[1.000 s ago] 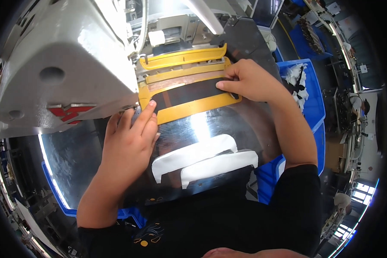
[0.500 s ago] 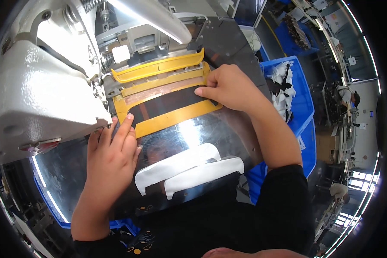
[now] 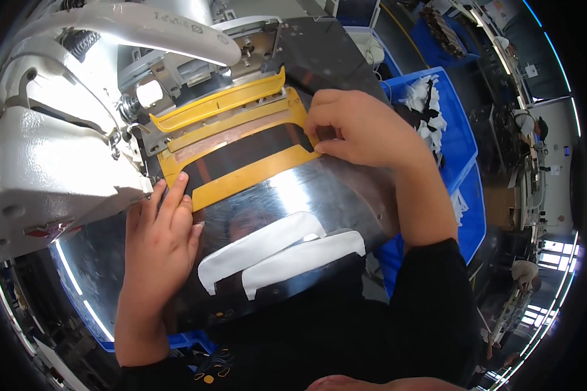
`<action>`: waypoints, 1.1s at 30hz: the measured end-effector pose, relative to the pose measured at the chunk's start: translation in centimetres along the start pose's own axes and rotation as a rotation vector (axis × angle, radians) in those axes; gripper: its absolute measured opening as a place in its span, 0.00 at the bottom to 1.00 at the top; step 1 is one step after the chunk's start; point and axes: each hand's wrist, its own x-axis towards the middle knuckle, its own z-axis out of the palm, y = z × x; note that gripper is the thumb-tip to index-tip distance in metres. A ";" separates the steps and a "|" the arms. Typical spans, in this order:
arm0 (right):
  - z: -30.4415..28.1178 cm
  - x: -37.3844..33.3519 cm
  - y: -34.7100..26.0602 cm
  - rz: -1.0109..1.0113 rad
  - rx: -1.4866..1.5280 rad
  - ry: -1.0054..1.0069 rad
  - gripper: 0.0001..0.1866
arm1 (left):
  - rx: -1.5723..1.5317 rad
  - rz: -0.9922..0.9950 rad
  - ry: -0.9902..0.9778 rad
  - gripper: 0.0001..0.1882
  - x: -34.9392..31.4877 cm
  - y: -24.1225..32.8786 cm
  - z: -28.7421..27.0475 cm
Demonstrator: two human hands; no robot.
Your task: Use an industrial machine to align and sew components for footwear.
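A flat yellow frame (image 3: pixel 254 174), its long opening showing a dark surface, lies on the shiny metal work plate (image 3: pixel 346 202) beside a white industrial sewing machine (image 3: pixel 52 156). My left hand (image 3: pixel 160 244) rests with fingers stretched out, a fingertip on the frame's left corner. At the right end, my right hand (image 3: pixel 368 130) has curled fingers and thumb gripping the frame's edge; the exact contact is partly hidden. Behind the opening runs a raised yellow curved bar (image 3: pixel 222 101). Two white curved fabric pieces (image 3: pixel 261 247) (image 3: pixel 306 264) lie nearer me, slightly overlapping.
A machine arm (image 3: pixel 176 36) reaches over the back of the plate. On the right, a blue bin (image 3: pixel 460 124) holds white and black scraps, with another blue bin (image 3: pixel 473 215) nearer. Farther right are other workers and benches.
My right thumb has slid from the dark opening to the frame's right edge, and the fingers have curled more. My left hand stays at the left corner. The whole view has shifted slightly.
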 end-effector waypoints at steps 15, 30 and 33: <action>0.8 -2.1 -0.5 -0.260 -0.347 -0.008 0.15 | 0.012 -0.035 -0.096 0.34 -0.7 0.2 -0.5; 0.3 -2.1 -1.5 -0.266 -0.315 -0.023 0.14 | 0.001 0.011 -0.079 0.29 -0.8 -0.1 -0.8; 0.3 -1.5 -1.1 -0.289 -0.263 -0.022 0.12 | -0.018 0.053 -0.009 0.27 -0.7 -0.4 0.0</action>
